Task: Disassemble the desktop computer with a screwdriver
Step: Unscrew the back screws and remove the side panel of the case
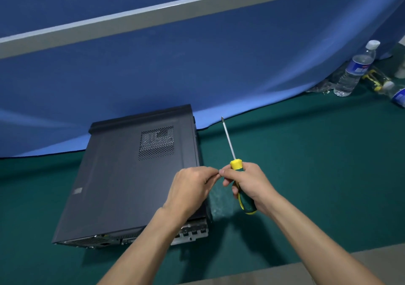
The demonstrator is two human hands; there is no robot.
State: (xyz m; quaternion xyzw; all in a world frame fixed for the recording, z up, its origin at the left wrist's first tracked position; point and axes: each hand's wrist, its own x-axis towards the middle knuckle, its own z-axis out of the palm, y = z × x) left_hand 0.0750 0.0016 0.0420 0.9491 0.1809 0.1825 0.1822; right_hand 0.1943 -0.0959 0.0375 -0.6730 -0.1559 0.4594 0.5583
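A dark grey desktop computer case [122,179] lies on its side on the green table cover, its rear panel facing me and a perforated vent in its upper side panel. My right hand [247,184] grips a screwdriver [237,175] with a yellow and green handle, the metal shaft pointing up and away. My left hand [190,188] hovers over the case's right edge with its fingertips pinched together, meeting my right thumb. Something tiny may sit between those fingertips, but I cannot make it out.
A blue cloth [197,76] hangs behind the table as a backdrop. At the far right stand a clear water bottle [355,70], a second bottle lying down [397,94], a yellow and black tool [375,79] and some clear plastic wrapping [322,86]. A brownish table edge [328,271] runs along the bottom right.
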